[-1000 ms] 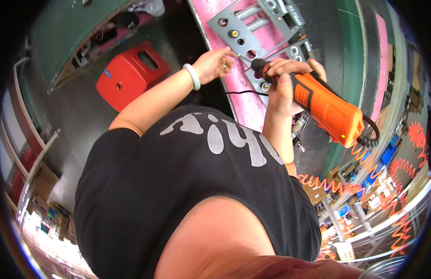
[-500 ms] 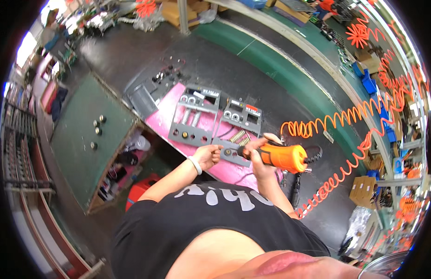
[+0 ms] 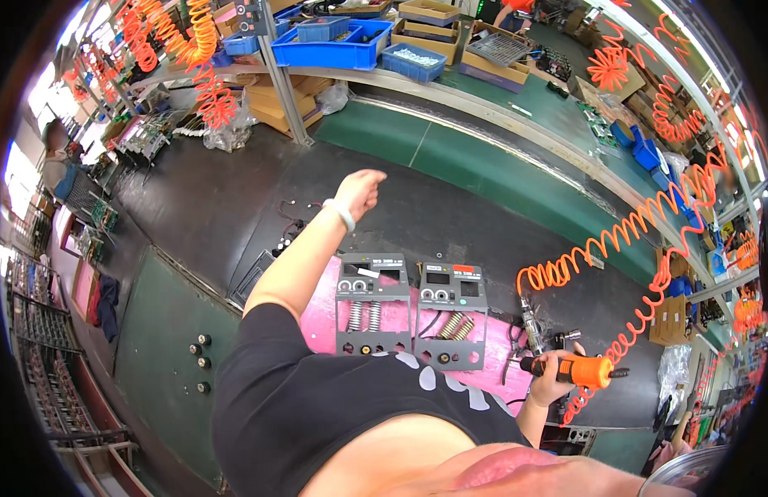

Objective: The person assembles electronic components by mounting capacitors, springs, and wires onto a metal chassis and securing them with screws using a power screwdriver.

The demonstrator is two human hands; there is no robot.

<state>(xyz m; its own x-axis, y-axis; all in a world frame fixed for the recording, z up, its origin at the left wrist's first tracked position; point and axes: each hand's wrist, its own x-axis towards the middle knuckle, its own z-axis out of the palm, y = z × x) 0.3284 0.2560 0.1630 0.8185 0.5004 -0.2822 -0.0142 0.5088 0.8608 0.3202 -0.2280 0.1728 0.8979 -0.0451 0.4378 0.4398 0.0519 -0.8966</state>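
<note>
My left hand reaches out over the dark bench, beyond the grey panels. Its fingers are curled together; I cannot make out anything in them. At the right, my right hand grips an orange and black power screwdriver that lies roughly level. Two grey control panels stand side by side: a left panel and a right panel, both with knobs and cut-outs. Silver coil springs show in the left one's opening, brass-coloured springs in the right one's. Pink sheeting lies under them.
A silver tool hangs on an orange coiled hose right of the panels. Small dark parts lie beside my left forearm. Several small knobs sit on the green surface at left. Blue bins stand on the far shelf.
My left hand has left the left panel's lower edge and reached forward. My right hand has drawn the screwdriver away from the right panel, to the right. The view has shifted too.
</note>
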